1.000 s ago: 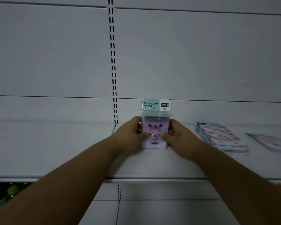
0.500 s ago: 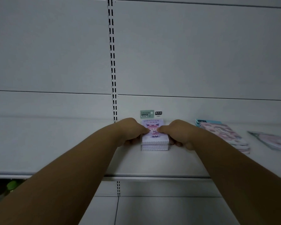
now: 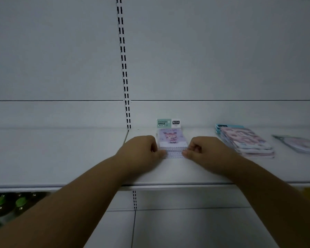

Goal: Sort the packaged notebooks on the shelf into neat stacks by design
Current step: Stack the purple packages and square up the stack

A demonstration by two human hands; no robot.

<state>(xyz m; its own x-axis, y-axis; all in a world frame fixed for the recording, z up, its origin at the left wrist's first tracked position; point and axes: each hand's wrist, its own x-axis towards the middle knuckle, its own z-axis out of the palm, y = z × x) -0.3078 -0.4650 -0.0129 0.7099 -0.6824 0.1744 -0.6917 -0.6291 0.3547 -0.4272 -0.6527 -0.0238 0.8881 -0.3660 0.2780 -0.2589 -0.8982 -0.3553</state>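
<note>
A small stack of packaged purple spiral notebooks (image 3: 171, 140) lies flat on the white shelf (image 3: 168, 172), its green header card against the back panel. My left hand (image 3: 141, 153) presses its near left corner and my right hand (image 3: 204, 151) its near right corner, fingers curled, thumbs touching the spiral edge. To the right lies a stack of pink notebooks (image 3: 245, 140), slightly fanned. One more purple packaged notebook (image 3: 299, 143) rests alone at the far right.
A slotted upright (image 3: 123, 68) runs down the back panel left of the stack. The shelf part left of it holds nothing. Green-capped bottles (image 3: 9, 203) stand on the lower shelf at bottom left.
The notebooks, held upright between both hands a second ago, now lie flat on the shelf. Both hands have slid back to the stack's near corners.
</note>
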